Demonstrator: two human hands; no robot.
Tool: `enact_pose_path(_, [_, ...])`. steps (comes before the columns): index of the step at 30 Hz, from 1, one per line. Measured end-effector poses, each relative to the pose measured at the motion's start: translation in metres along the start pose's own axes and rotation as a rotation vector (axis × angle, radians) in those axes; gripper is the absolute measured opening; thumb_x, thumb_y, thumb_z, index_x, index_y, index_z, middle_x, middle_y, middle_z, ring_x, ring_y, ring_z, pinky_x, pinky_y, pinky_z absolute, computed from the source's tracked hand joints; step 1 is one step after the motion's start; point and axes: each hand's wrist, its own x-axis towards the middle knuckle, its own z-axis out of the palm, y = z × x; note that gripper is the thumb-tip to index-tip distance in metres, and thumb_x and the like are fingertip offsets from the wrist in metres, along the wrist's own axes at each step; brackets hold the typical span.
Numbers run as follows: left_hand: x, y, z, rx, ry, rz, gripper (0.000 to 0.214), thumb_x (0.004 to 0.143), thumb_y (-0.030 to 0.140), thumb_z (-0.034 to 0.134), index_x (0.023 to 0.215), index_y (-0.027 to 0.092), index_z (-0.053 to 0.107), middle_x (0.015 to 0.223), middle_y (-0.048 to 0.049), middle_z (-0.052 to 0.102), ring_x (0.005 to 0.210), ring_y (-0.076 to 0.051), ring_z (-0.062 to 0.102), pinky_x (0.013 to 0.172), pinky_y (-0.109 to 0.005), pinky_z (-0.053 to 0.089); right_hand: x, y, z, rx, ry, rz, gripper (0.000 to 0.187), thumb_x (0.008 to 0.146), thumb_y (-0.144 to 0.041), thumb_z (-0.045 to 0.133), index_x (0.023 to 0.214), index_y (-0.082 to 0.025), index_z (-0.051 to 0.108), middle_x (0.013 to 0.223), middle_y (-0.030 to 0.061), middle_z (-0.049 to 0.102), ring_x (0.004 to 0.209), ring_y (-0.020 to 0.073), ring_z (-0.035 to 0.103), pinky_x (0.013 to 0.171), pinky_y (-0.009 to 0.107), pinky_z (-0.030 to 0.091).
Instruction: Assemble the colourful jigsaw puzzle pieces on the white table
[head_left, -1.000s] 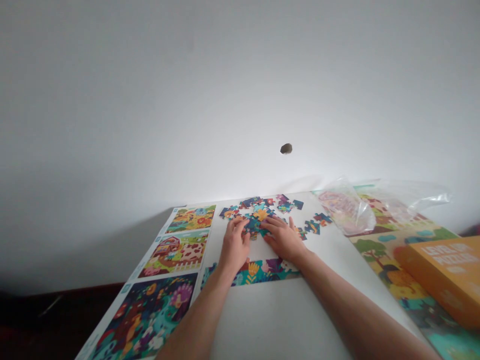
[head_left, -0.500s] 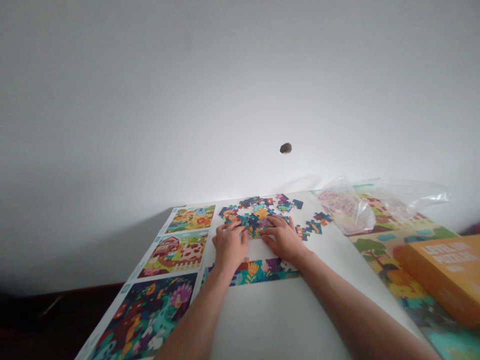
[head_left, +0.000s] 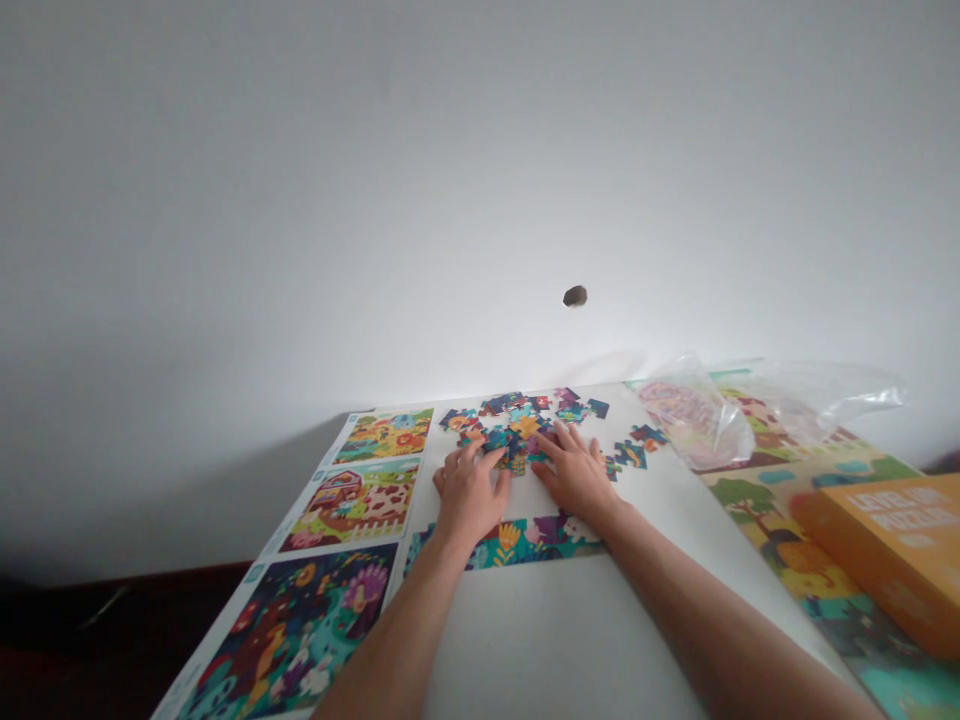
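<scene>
A loose heap of jigsaw puzzle pieces lies toward the back of the white table. My left hand rests at the heap's near left side, fingers spread, its tips on or close to the pieces. On the right, my right hand lies palm down with outstretched fingers touching pieces and partly covering them. Nearer to me, a joined strip of puzzle with flowers and a white animal runs below both hands; my left wrist overlaps part of it.
A sheet with several printed pictures lies along the left edge. To the right are a crumpled clear plastic bag, an illustrated sheet and an orange puzzle box. A white wall with a hole stands behind the table.
The fingers of my left hand have spread, the thumb moving away from the rest. My right hand's fingers have stretched further over the pieces. The view has shifted slightly.
</scene>
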Motion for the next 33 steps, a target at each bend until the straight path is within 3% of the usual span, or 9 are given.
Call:
enact_pose_path(3, [-0.0013, 0.0009, -0.0005, -0.026, -0.013, 0.061, 0.036, 0.084, 0.033, 0.057, 0.118, 0.035, 0.066, 0.137, -0.0045, 0.052, 0.12, -0.029, 0.048, 0.096, -0.046, 0.04, -0.0006, -0.0027, -0.0032, 0.009, -0.046, -0.106, 0.048, 0.092, -0.045, 0.051, 0.139, -0.037, 0.047, 0.155, 0.0064, 0.029, 0.142, 0.0361, 0.019, 0.108, 0.068, 0.014])
enact_pose_path(5, [-0.0016, 0.0005, 0.0007, -0.019, -0.014, 0.076, 0.035, 0.083, 0.033, 0.058, 0.117, 0.035, 0.067, 0.137, -0.0045, 0.051, 0.121, -0.029, 0.047, 0.096, -0.046, 0.041, -0.0009, -0.0031, -0.0053, 0.01, -0.02, -0.087, 0.042, 0.091, -0.041, 0.053, 0.133, -0.037, 0.055, 0.153, 0.0065, 0.033, 0.141, 0.0357, 0.022, 0.109, 0.068, 0.012])
enact_pose_path(9, [-0.0005, -0.0011, 0.0024, 0.034, -0.005, 0.0, 0.037, 0.084, 0.034, 0.056, 0.121, 0.035, 0.065, 0.139, -0.0065, 0.049, 0.12, -0.032, 0.046, 0.093, -0.048, 0.042, -0.0026, -0.0027, -0.0083, 0.029, 0.019, -0.116, 0.037, 0.09, -0.032, 0.054, 0.127, -0.039, 0.06, 0.152, 0.0054, 0.033, 0.142, 0.0335, 0.022, 0.11, 0.065, 0.013])
enact_pose_path(14, [0.001, -0.0012, -0.0021, 0.075, -0.007, -0.082, 0.04, 0.085, 0.027, 0.054, 0.123, 0.036, 0.064, 0.143, -0.0075, 0.045, 0.122, -0.036, 0.042, 0.093, -0.054, 0.042, -0.0052, -0.0048, -0.0087, 0.068, -0.031, -0.236, 0.029, 0.09, -0.042, 0.057, 0.118, -0.041, 0.067, 0.156, 0.0022, 0.027, 0.144, 0.0352, 0.016, 0.109, 0.067, 0.01])
enact_pose_path(18, [-0.0012, 0.0012, -0.0028, 0.034, -0.016, 0.089, 0.05, 0.082, 0.014, 0.055, 0.122, 0.043, 0.063, 0.15, -0.0002, 0.038, 0.131, -0.035, 0.035, 0.098, -0.052, 0.041, -0.0045, -0.0058, -0.0096, 0.052, 0.034, -0.194, 0.023, 0.091, -0.042, 0.055, 0.103, -0.035, 0.074, 0.152, 0.0035, 0.035, 0.142, 0.034, 0.02, 0.11, 0.065, 0.011])
enact_pose_path(21, [-0.0031, 0.0022, 0.0005, 0.024, -0.03, 0.145, 0.044, 0.084, 0.019, 0.055, 0.118, 0.044, 0.065, 0.15, 0.0017, 0.04, 0.133, -0.037, 0.034, 0.097, -0.057, 0.04, -0.0043, -0.006, -0.0103, 0.043, 0.057, -0.189, 0.023, 0.091, -0.041, 0.055, 0.102, -0.033, 0.074, 0.15, 0.0036, 0.039, 0.141, 0.0326, 0.023, 0.11, 0.063, 0.012])
enact_pose_path(26, [-0.0017, 0.0004, 0.0024, 0.061, -0.014, 0.042, 0.035, 0.087, 0.028, 0.052, 0.116, 0.038, 0.068, 0.146, -0.0031, 0.045, 0.13, -0.038, 0.036, 0.095, -0.058, 0.041, -0.0051, -0.0057, -0.0093, 0.044, 0.008, -0.229, 0.03, 0.089, -0.045, 0.059, 0.117, -0.04, 0.067, 0.154, 0.0031, 0.033, 0.142, 0.035, 0.019, 0.109, 0.068, 0.01])
enact_pose_path(31, [0.001, -0.0017, -0.0005, 0.077, 0.018, -0.075, 0.032, 0.087, 0.032, 0.05, 0.112, 0.03, 0.071, 0.141, -0.0068, 0.05, 0.127, -0.037, 0.038, 0.095, -0.056, 0.041, -0.0036, -0.005, -0.0092, 0.028, 0.066, -0.191, 0.021, 0.09, -0.043, 0.059, 0.097, -0.031, 0.074, 0.15, 0.0028, 0.04, 0.142, 0.034, 0.021, 0.11, 0.067, 0.01])
enact_pose_path(33, [0.0012, -0.0013, -0.0012, 0.075, 0.038, -0.087, 0.031, 0.087, 0.031, 0.051, 0.11, 0.028, 0.072, 0.14, -0.007, 0.051, 0.126, -0.036, 0.039, 0.096, -0.054, 0.041, -0.0033, -0.0056, -0.0094, 0.043, 0.076, -0.231, 0.02, 0.09, -0.039, 0.059, 0.103, -0.031, 0.072, 0.147, 0.0018, 0.044, 0.141, 0.0322, 0.023, 0.11, 0.066, 0.01])
